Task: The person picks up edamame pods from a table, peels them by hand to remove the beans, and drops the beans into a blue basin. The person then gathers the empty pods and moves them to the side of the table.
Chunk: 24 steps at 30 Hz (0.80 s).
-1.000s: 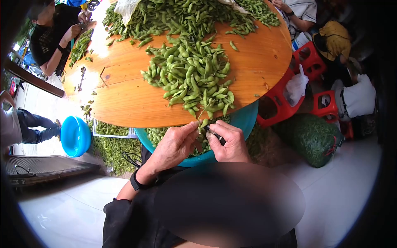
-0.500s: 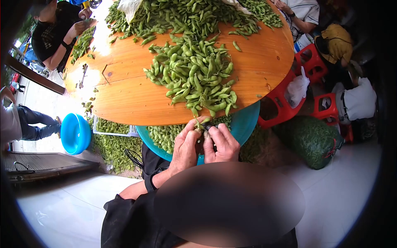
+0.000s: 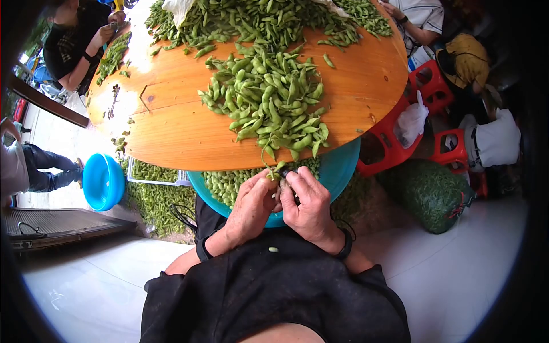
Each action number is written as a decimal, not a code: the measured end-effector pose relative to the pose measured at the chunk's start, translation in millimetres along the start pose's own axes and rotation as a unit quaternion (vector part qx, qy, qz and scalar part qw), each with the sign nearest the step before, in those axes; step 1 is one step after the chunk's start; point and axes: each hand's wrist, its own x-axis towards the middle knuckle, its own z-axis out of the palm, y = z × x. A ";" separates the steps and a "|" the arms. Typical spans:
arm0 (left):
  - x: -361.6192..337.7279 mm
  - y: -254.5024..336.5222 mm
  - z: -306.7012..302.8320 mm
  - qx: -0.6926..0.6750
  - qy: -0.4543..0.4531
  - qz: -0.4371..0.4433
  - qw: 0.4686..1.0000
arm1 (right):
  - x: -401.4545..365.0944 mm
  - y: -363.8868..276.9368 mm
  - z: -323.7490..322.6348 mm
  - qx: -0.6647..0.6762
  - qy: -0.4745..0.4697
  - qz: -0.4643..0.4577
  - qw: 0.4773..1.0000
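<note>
Right at the front, a pale oval bean [image 3: 273,249] lies on the black cloth garment [image 3: 274,291] of the seated worker. Just beyond it, the left hand [image 3: 251,206] pinches a small green pod [image 3: 273,173] narrowly between its fingertips, near the worktop's edge. The right hand [image 3: 309,203] is drawn in close against it, a small dark piece [image 3: 291,170] at its fingertips; what exactly it grips, I cannot tell. I'd judge that this one pod is being worked by both hands, which calls for a steady left pinch and fine control from the right. Beneath them sits a round teal plastic basin [image 3: 345,166] with loose green beans [image 3: 222,186] in it. Farther off, plump green pods [image 3: 271,94] are heaped on the orange-brown wooden worktop [image 3: 360,97], with a bigger pile behind. Across to the left, a person in black [image 3: 71,46] handles something too small to make out. No brand, label or writing is readable from here.
</note>
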 end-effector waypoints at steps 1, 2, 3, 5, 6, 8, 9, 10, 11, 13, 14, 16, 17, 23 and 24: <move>-1.1 1.3 1.0 0.072 -0.001 0.006 0.997 | -0.5 1.0 -0.7 0.008 -0.006 0.013 1.000; -2.4 1.7 1.1 0.144 -0.001 0.012 0.990 | -0.6 1.9 -1.6 0.016 -0.013 0.025 0.999; -3.7 0.2 1.0 0.190 0.019 0.024 0.981 | 1.5 2.7 -3.9 0.038 -0.018 0.037 0.998; -6.0 4.2 -4.8 0.245 0.014 0.022 0.969 | 1.2 8.0 -6.4 0.129 -0.052 0.113 0.984; -6.1 6.0 -6.8 0.299 0.007 0.020 0.954 | -1.2 11.9 -5.5 0.176 -0.069 0.156 0.970; -7.1 10.1 -4.2 0.292 0.025 0.006 0.956 | -1.3 11.1 -7.3 0.254 -0.089 0.226 0.936; -7.9 13.3 -6.1 0.297 0.016 -0.012 0.955 | -1.2 10.6 -8.4 0.329 -0.108 0.293 0.891; -8.9 16.5 -7.7 0.301 0.008 -0.029 0.953 | -1.1 11.0 -9.7 0.329 -0.108 0.294 0.891; -9.6 19.7 -7.6 0.272 0.010 -0.050 0.961 | -0.5 11.7 -11.2 0.358 -0.118 0.317 0.870; -9.3 21.0 -11.6 0.226 0.008 -0.062 0.972 | 2.0 12.2 -14.3 0.386 -0.128 0.340 0.848; -8.4 20.9 -14.7 0.181 0.004 -0.074 0.981 | 3.6 12.2 -16.2 0.417 -0.134 0.352 0.827; -7.0 17.0 -21.4 0.136 -0.016 -0.071 0.988 | 3.5 14.1 -18.2 0.446 -0.140 0.365 0.805; -6.3 15.3 -21.0 0.121 -0.015 -0.058 0.991 | 2.5 16.4 -18.2 0.448 -0.139 0.362 0.806; -2.9 11.3 -26.3 0.075 -0.037 -0.039 0.996 | 2.9 14.6 -9.4 0.242 -0.118 0.198 0.943; -2.6 10.0 -25.4 0.048 -0.033 -0.042 0.997 | 2.7 15.5 -7.6 0.150 -0.098 0.091 0.980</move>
